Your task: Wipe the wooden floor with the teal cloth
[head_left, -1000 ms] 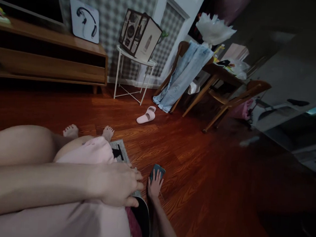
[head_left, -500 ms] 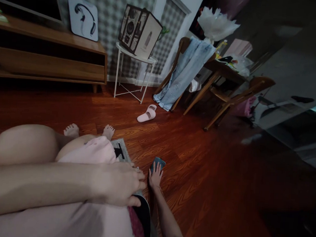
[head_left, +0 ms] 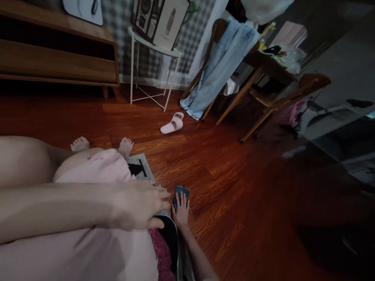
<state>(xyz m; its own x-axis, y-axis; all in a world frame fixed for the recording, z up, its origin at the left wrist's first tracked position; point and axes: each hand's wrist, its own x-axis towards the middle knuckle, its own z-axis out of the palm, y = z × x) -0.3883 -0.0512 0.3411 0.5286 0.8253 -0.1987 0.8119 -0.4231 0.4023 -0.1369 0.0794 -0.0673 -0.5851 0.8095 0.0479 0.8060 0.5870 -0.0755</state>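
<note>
My right hand lies flat with fingers spread on a folded teal cloth on the wooden floor. The cloth's far edge shows beyond my fingertips, and my palm hides its near part. My left hand crosses in front of my body, empty, fingers extended and a little apart, with a ring on one finger. It rests at the edge of my seat, above a black edge and a dark red fabric. Pink clothing covers my lap.
Ahead on the floor lies a pink slipper. Behind it stand a white side table with a printed box and a wooden TV cabinet. Jeans hang over a chair by a cluttered table; another chair is to the right.
My right hand and the cloth have slid across the floor nearer to my seat. My view has tipped down slightly. My left hand stays by the seat edge.
</note>
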